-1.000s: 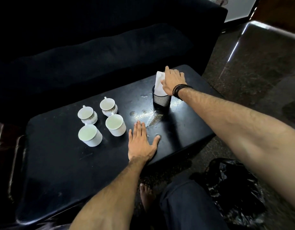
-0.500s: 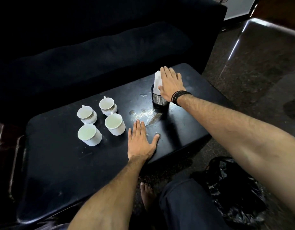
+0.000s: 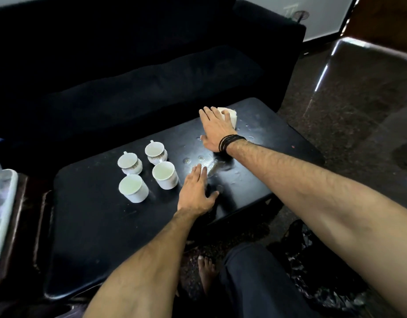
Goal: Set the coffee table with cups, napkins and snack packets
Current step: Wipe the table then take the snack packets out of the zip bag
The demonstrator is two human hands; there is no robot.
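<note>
Several white cups (image 3: 165, 175) stand in a cluster left of centre on the black coffee table (image 3: 94, 226). My left hand (image 3: 195, 193) lies flat on the table just right of the cups, fingers apart, holding nothing. My right hand (image 3: 217, 129), with black bands at the wrist, lies palm down with straight fingers over the white napkins (image 3: 232, 117) at the far middle of the table. The napkins stick out past my fingertips. The mesh napkin holder is hidden under my hand and wrist.
A black sofa (image 3: 140, 88) runs along the table's far side. A white tray (image 3: 3, 214) sits at the left edge. A black plastic bag (image 3: 312, 271) lies on the floor by my leg and bare foot (image 3: 206, 271). Wet rings mark the table (image 3: 200, 158).
My right hand went from pinching the top of the napkins to lying flat over them and the holder. My left hand stayed put on the table.
</note>
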